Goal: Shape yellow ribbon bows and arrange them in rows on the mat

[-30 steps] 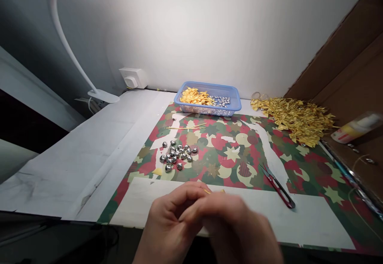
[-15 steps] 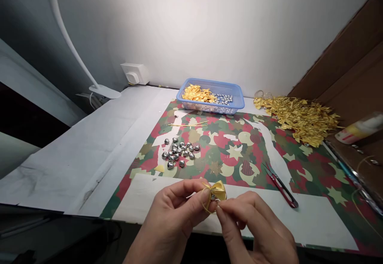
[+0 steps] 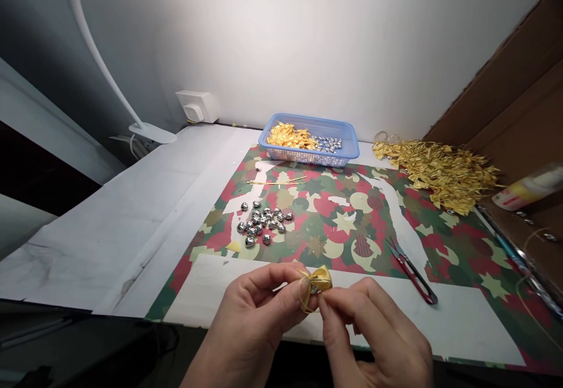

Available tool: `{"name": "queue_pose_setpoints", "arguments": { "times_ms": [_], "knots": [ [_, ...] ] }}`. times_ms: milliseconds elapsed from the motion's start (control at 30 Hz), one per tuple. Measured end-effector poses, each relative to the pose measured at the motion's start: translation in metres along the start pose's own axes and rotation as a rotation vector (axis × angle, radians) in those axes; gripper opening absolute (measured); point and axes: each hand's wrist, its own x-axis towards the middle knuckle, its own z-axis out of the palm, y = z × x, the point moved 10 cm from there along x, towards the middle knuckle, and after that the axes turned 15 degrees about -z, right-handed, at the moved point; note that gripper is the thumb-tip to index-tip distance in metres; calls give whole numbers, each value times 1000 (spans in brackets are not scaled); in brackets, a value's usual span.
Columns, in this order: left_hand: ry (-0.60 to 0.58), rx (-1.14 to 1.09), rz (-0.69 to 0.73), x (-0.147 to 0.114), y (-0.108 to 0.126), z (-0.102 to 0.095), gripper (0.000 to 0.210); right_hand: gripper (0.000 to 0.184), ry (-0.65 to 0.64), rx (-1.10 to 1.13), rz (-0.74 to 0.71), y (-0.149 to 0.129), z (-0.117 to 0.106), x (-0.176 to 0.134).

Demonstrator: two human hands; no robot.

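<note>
A small gold ribbon bow (image 3: 323, 276) is pinched between the thumb and fingers of my left hand (image 3: 268, 303). Beneath its loops shows a bit of shiny silver, partly hidden by fingers. A thin gold cord (image 3: 303, 307) curves down from the bow beside my left thumb. My right hand (image 3: 373, 323) has thumb and forefinger pressed together at the bow's lower right edge; what they pinch is too small to make out. Several silver jingle bells (image 3: 264, 221) lie in a loose group on the patterned sheet beyond my left hand.
A blue basket (image 3: 352, 155) at the back holds gold bows and silver bells. Gold bows are heaped in a pile (image 3: 448, 171) at right, near a bottle (image 3: 528, 189). Red-handled snips (image 3: 413, 274) lie right of my hands. Gold cords (image 3: 277, 183) lie before the basket.
My right fingertips have shifted slightly up, closer against the bow. My left hand keeps its hold in nearly the same place.
</note>
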Motion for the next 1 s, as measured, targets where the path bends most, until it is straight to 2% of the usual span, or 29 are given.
{"name": "queue_pose_setpoints", "arguments": {
  "times_ms": [533, 1000],
  "knots": [
    [-20, 37, 2, 1, -1, 3, 12, 14, -60, 45, -10, 5, 3, -2],
    [-17, 28, -7, 1, -3, 2, 13, 15, -58, 71, -16, 7, 4, -1]
  ]
}}
